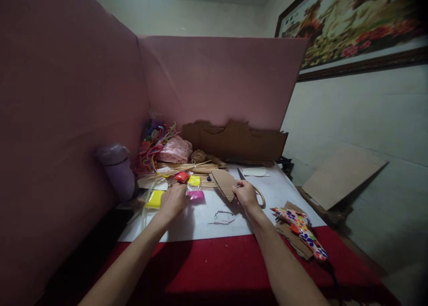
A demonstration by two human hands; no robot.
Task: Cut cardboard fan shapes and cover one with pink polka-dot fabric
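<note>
My right hand (246, 194) pinches the lower right edge of a rounded piece of cardboard (223, 184), held tilted above the white sheet. Scissors (261, 196) with a gold-coloured handle lie behind that hand, partly covered by it. My left hand (174, 198) is back-side up among small packets of what looks like coloured clay; its fingers are mostly hidden. Closest to it are a red packet (182, 177), a yellow packet (194, 181), a pink packet (195, 196) and a larger yellow packet (154, 199). A small dark round thing (209, 178) is left of the cardboard.
A flowered glue gun (302, 230) rests on cardboard scraps at the right. Thin sticks (180, 167), a twine ball (198, 156) and colourful pipe cleaners (150, 152) lie behind. A purple bottle (117, 170) stands left. Torn cardboard (234, 141) leans on the pink partition (217, 79).
</note>
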